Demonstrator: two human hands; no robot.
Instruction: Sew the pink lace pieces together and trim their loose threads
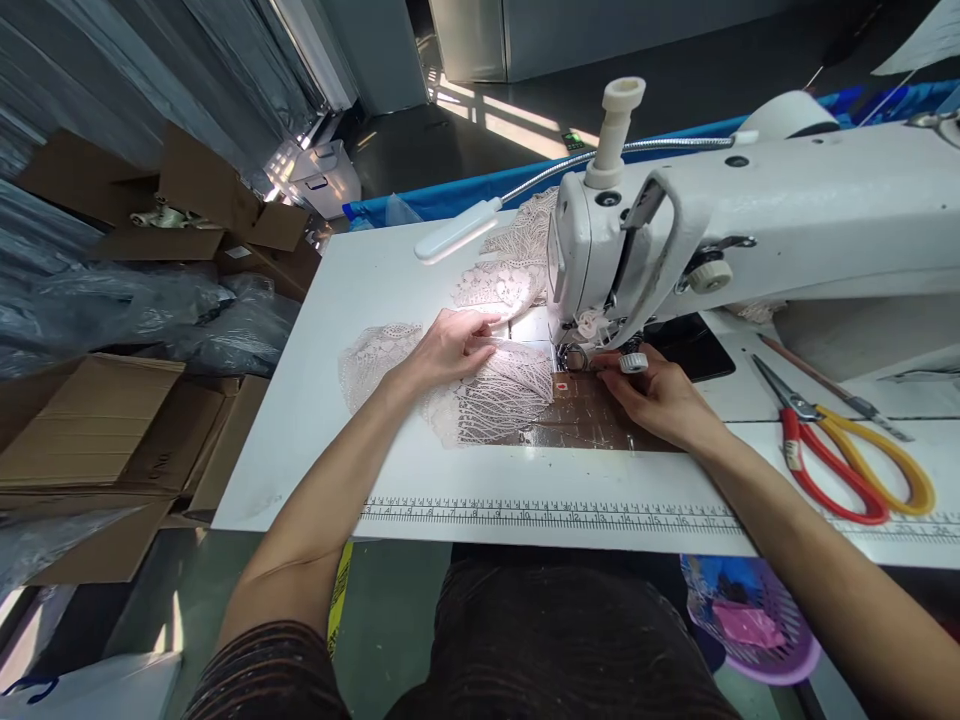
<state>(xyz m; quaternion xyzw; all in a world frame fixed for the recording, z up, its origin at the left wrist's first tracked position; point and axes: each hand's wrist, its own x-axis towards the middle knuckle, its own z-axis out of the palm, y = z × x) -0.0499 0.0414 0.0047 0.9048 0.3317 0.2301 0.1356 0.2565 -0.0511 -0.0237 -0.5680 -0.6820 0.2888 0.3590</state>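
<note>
On the white tabletop (300, 440), seen in the head view, a piece of pale lace (510, 395) is spread to the left of the needle area of a glossy white sewing machine (787, 215), its openwork gathered into fine, wavy ridges and its outer end laid out in a sheer, scalloped mesh. By the left hand (454, 345) the lace is touched from above, with thumb and forefinger slightly parted; whether a fold is gripped between them cannot be told. The right hand (660, 395) is held beside the presser foot, its fingers bent and narrowed, the tips partly hidden by a ribbed white knob (634, 362), so what is held there cannot be told. Beneath the lace edge and the right hand, a shiny brown plate (592, 425) with a scuffed surface is exposed. More lace (517, 265), floral in pattern, is bunched behind, near a smooth plastic lamp head (459, 232) on a ribbed metal neck. To the right, a flat black slab (697, 350) is partly covered by the machine, and steel-bladed scissors (847, 450) with one red and one yellow loop are laid down. Along the front edge, ruler markings (525, 515) are printed.
</note>
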